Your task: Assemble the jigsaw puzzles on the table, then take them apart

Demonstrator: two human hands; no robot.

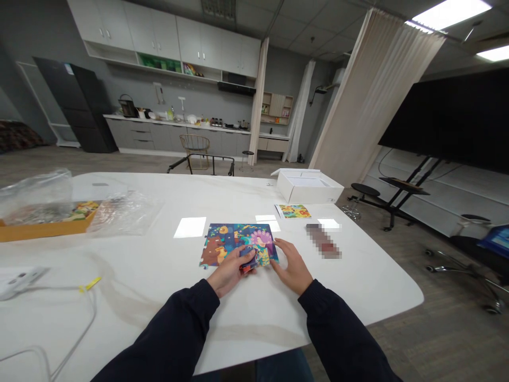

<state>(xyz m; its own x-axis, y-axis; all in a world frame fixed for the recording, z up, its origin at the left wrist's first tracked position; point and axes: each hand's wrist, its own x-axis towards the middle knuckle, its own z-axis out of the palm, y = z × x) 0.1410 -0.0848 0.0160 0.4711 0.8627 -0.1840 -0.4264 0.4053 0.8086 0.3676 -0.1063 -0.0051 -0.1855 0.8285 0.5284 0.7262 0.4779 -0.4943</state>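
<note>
A partly joined, colourful jigsaw puzzle (233,236) lies flat on the white table (254,318), with a pink peacock shape on its right part. My left hand (227,271) is closed on puzzle pieces (247,258), dark blue and red, held over the puzzle's lower edge. At the puzzle's right edge is my right hand (292,265), its thumb and fingers apart around the corner, with nothing seen between them. A small colourful picture card (294,211) lies behind the puzzle to the right.
An open white box (310,187) stands at the back right. On the left are an orange tray (47,229) with pieces, crumpled clear plastic (123,212), and a white device (18,281) with a cable. A blurred item (324,241) lies right of the puzzle.
</note>
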